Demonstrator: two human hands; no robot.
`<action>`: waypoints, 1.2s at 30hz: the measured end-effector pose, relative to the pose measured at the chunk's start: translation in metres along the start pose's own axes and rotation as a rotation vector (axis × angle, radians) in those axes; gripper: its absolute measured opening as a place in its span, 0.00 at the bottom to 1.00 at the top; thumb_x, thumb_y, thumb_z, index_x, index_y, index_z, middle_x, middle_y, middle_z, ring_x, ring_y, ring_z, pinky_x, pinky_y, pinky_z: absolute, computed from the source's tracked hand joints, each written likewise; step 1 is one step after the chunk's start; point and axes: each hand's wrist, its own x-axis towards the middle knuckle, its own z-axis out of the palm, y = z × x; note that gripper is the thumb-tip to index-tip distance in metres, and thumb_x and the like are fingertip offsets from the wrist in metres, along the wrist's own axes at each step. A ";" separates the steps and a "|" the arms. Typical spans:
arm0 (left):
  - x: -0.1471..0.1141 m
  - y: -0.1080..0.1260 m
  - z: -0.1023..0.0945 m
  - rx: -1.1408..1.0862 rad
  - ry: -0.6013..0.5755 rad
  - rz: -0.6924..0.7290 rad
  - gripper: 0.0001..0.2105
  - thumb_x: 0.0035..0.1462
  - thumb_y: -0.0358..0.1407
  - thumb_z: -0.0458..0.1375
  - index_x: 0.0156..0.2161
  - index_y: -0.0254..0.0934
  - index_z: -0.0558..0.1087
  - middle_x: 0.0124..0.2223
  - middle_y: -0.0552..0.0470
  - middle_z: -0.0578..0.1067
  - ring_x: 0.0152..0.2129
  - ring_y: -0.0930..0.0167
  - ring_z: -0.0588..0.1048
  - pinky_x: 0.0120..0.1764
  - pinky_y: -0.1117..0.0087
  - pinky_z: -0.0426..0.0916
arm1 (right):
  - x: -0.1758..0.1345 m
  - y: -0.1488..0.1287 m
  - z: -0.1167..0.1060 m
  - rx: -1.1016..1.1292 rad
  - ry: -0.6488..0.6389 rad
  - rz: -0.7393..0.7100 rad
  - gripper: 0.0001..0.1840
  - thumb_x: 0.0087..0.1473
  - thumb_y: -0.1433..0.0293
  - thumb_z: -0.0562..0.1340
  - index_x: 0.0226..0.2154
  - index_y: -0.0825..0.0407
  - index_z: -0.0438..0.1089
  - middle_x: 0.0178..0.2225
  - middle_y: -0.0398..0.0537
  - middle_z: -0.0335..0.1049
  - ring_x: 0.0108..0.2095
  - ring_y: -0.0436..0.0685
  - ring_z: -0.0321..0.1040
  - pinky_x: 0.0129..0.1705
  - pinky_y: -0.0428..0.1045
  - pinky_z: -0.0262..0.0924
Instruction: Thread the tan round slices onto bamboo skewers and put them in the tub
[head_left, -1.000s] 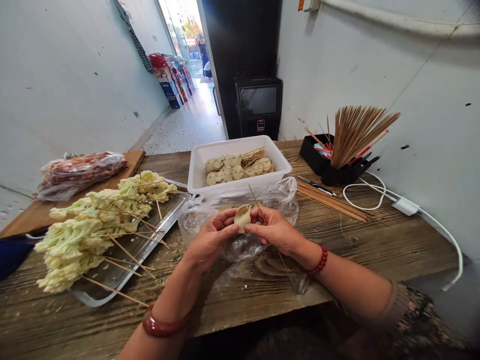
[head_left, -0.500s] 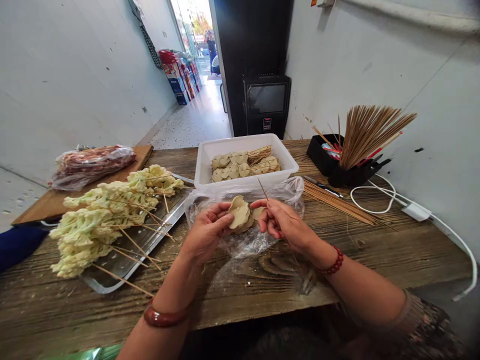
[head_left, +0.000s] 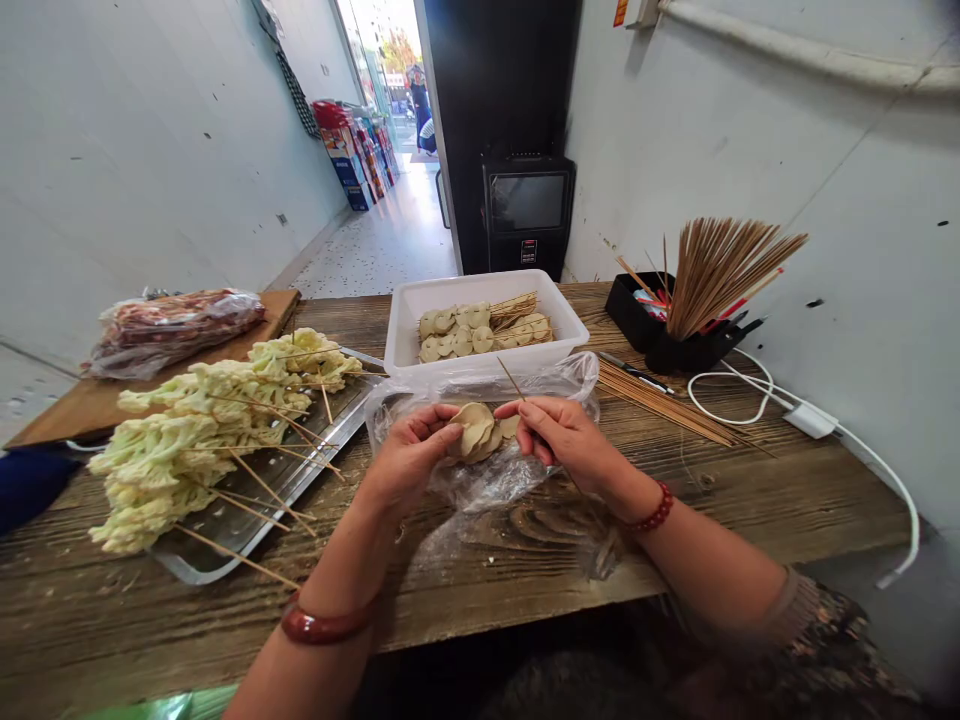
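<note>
Between the thumb and fingers of my left hand [head_left: 414, 452] is a thin, pale beige round slice [head_left: 474, 426] with a wavy edge. More such slices lie under and beside it on a clear plastic bag [head_left: 499, 490]. My right hand [head_left: 574, 440] pinches a thin bamboo skewer [head_left: 510, 378], its upper end slanting up and left. The skewer's upper end stands apart from the slice. Just behind, a white plastic tub [head_left: 487, 370] contains skewered slices [head_left: 456, 335] of the same look.
On the left, skewered cauliflower [head_left: 217, 400] fills a metal tray [head_left: 225, 565]. A bagged reddish food [head_left: 176, 325] rests on a wooden board [head_left: 45, 415]. Loose skewers [head_left: 667, 400], a black holder [head_left: 630, 312] of upright skewers [head_left: 720, 275] and a white cable [head_left: 885, 450] occupy the right.
The slice in my left hand has tipped flatter. My right hand, still pinching the skewer, has come slightly closer to it. The whole view has shifted a little.
</note>
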 end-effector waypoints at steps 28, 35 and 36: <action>0.017 -0.023 -0.008 1.325 0.235 0.344 0.16 0.57 0.42 0.57 0.43 0.33 0.78 0.36 0.45 0.75 0.35 0.63 0.73 0.39 0.63 0.67 | -0.001 0.024 -0.029 -0.197 -0.133 0.120 0.18 0.63 0.63 0.53 0.42 0.59 0.73 0.21 0.39 0.65 0.15 0.44 0.53 0.18 0.42 0.47; 0.018 -0.028 -0.005 1.353 0.199 0.469 0.12 0.53 0.38 0.61 0.43 0.36 0.78 0.40 0.44 0.74 0.40 0.60 0.71 0.45 0.58 0.66 | 0.000 0.030 -0.023 -0.178 -0.128 0.135 0.16 0.63 0.66 0.54 0.44 0.58 0.72 0.21 0.39 0.65 0.14 0.43 0.52 0.18 0.42 0.45; 0.018 -0.029 -0.005 1.345 0.194 0.492 0.12 0.53 0.37 0.60 0.43 0.36 0.78 0.41 0.44 0.73 0.40 0.60 0.71 0.45 0.58 0.66 | 0.001 0.032 -0.023 -0.176 -0.128 0.132 0.16 0.63 0.66 0.54 0.44 0.58 0.72 0.21 0.39 0.65 0.14 0.43 0.51 0.18 0.42 0.45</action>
